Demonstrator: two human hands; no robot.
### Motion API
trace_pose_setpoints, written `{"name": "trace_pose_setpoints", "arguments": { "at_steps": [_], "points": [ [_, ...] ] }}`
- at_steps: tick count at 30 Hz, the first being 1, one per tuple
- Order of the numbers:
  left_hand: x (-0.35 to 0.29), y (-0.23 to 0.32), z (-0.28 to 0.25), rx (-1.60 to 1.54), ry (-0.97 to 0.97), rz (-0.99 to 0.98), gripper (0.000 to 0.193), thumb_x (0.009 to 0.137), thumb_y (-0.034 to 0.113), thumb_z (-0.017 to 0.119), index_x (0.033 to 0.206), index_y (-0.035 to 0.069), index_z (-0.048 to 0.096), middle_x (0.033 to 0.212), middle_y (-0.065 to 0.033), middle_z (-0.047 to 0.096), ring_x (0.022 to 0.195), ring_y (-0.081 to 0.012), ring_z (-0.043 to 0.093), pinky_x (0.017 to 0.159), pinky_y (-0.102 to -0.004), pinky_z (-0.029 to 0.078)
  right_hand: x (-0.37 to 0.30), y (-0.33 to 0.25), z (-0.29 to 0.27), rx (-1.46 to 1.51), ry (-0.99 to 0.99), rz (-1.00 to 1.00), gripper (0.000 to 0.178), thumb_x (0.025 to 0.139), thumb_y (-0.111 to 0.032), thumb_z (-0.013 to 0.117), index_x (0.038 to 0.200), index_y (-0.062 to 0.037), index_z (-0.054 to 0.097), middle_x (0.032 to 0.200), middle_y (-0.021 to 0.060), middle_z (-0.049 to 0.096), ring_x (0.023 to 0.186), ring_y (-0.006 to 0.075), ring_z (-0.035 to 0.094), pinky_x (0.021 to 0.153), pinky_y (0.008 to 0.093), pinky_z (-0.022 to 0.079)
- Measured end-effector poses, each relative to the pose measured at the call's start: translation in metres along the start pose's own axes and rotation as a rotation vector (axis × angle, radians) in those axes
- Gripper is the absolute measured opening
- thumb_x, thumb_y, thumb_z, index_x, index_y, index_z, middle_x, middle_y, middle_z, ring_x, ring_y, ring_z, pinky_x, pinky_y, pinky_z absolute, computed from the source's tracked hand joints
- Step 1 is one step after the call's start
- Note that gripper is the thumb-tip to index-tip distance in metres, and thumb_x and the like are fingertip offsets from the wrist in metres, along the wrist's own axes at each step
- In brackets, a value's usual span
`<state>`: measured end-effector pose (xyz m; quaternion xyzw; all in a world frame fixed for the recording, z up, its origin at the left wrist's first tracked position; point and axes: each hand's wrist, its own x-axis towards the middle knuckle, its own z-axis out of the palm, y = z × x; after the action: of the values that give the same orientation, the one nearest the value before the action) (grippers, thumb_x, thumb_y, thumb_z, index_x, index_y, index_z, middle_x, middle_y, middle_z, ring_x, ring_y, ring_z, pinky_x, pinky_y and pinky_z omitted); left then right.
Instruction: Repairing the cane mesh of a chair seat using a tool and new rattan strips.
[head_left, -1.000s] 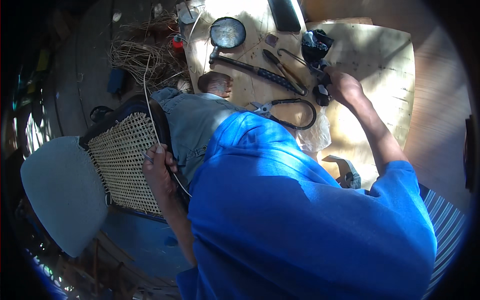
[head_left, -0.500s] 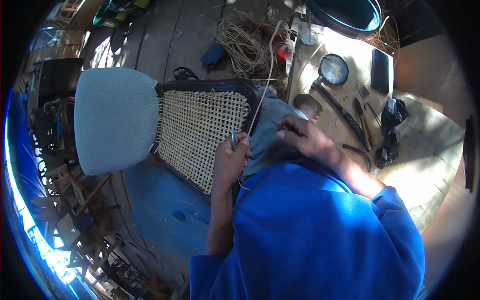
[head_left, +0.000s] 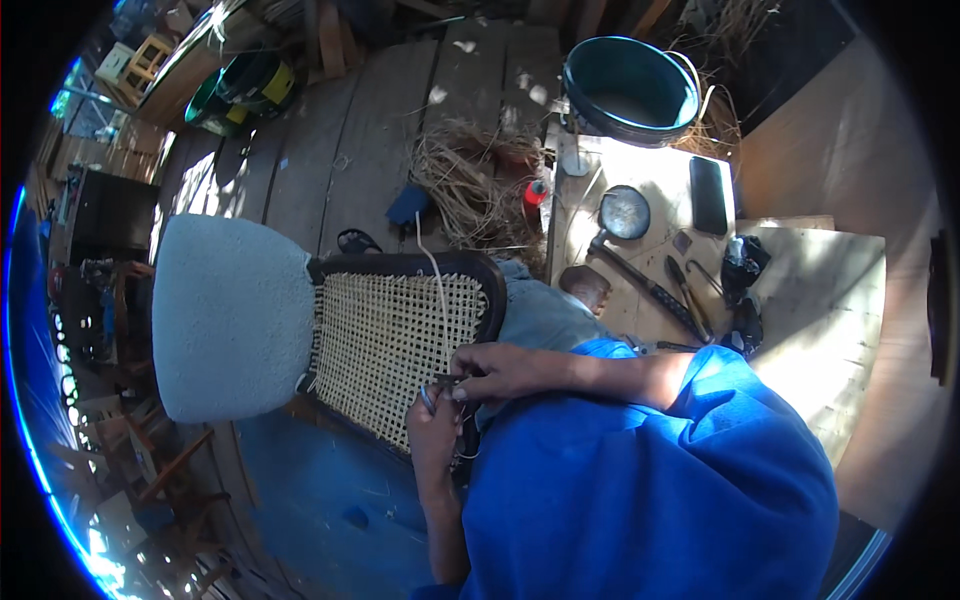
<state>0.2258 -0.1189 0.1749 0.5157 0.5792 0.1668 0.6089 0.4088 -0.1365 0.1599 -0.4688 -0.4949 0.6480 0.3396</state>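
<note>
A chair's woven cane panel (head_left: 390,320) in a dark rounded frame (head_left: 480,270) lies across my lap, joined to a pale padded seat (head_left: 230,315). Over the panel's lower right corner, my left hand (head_left: 435,432) is closed on a light cane strand (head_left: 436,262) and a small shiny metal loop. The strand rises from the hands and curves over the weave. My right hand (head_left: 492,370) meets the left fingertips in a pinch. A small dark piece shows between the hands, but its kind is hidden by the fingers.
On a wooden board to the right lie a hammer-like tool (head_left: 655,285), a round tin (head_left: 625,212), a dark phone (head_left: 711,195) and slim hand tools (head_left: 690,295). Behind it stands a green bucket (head_left: 630,90). A cane bundle (head_left: 465,190) and red bottle (head_left: 534,195) sit on the floor.
My right hand has moved left and down from over my lap to meet the left hand. The strand now leans left over the panel. The view has shifted.
</note>
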Motion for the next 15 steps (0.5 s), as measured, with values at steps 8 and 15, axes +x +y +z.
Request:
{"name": "trace_pose_setpoints", "arguments": {
  "at_steps": [8,15],
  "points": [
    [-0.004,0.000,-0.009,-0.087,-0.010,-0.027,0.018,0.092,0.018,0.050,0.081,0.004,0.053,0.057,0.0017,0.046,0.047,-0.0054,0.041,0.043,-0.0212,0.033,0.020,0.017,0.015,0.190,-0.090,-0.037,0.035,0.081,-0.030,0.067,0.089,-0.0006,0.051,0.075,0.0060,0.058,0.065,0.0104,0.054,0.052,0.0264,0.044],
    [-0.008,-0.014,-0.002,0.103,0.114,0.019,0.017,0.090,0.015,0.053,0.078,0.002,0.054,0.058,0.0039,0.045,0.052,-0.0022,0.038,0.045,-0.0215,0.030,0.007,0.012,0.011,0.244,-0.056,0.010,0.029,0.080,-0.026,0.067,0.088,-0.0009,0.054,0.073,0.0035,0.057,0.062,0.0086,0.052,0.052,0.0252,0.041]
  ]
}}
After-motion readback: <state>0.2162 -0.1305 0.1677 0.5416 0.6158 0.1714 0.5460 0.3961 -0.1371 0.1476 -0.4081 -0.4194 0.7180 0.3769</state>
